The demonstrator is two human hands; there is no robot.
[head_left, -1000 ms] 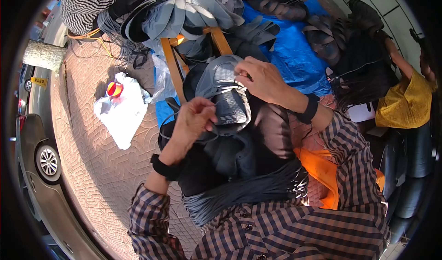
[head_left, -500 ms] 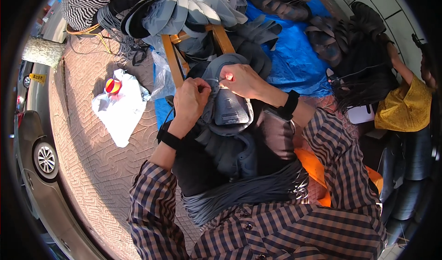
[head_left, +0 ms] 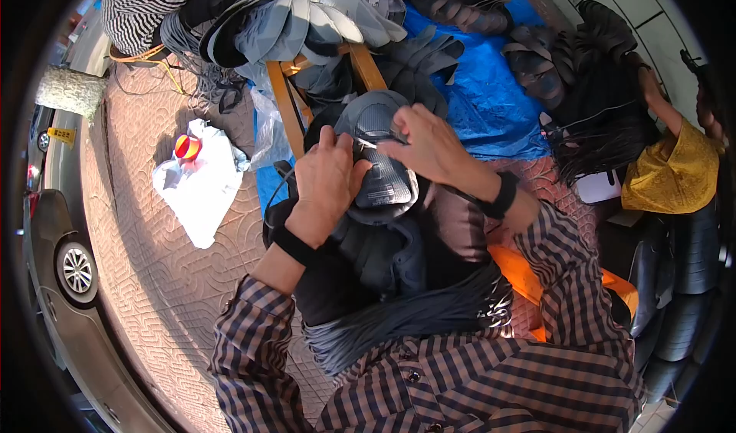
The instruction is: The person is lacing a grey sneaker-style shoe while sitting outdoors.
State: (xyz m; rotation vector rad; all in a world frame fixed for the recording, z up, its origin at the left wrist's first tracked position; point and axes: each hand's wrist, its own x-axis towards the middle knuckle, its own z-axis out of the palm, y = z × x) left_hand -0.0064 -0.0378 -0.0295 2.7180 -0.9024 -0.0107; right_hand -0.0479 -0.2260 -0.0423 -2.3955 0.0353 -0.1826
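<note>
A grey shoe upper [head_left: 366, 112] lies before me at the middle, its ribbed tongue [head_left: 386, 178] and insole lining facing up. My left hand [head_left: 328, 174] presses on its left side, fingers curled over the edge and thumb toward the tongue. A thin pale shoelace [head_left: 366, 143] crosses the throat of the upper between my hands. My right hand [head_left: 435, 148] is raised just right of it, fingers bent in with the lace seemingly pinched at the thumb; the exact grip is partly hidden.
A bundle of dark laces [head_left: 406, 314] lies across my lap. Past the shoe stands a wooden frame [head_left: 285, 111] under piled grey uppers [head_left: 307, 26]. A blue tarp [head_left: 491, 103] spreads right of it. A white bag [head_left: 201, 195] lies left; another person's striped sleeve [head_left: 142, 11] shows far left.
My right hand has moved right and turned, away from the upper's throat. My left hand has shifted slightly right and down, its thumb now nearer the tongue.
</note>
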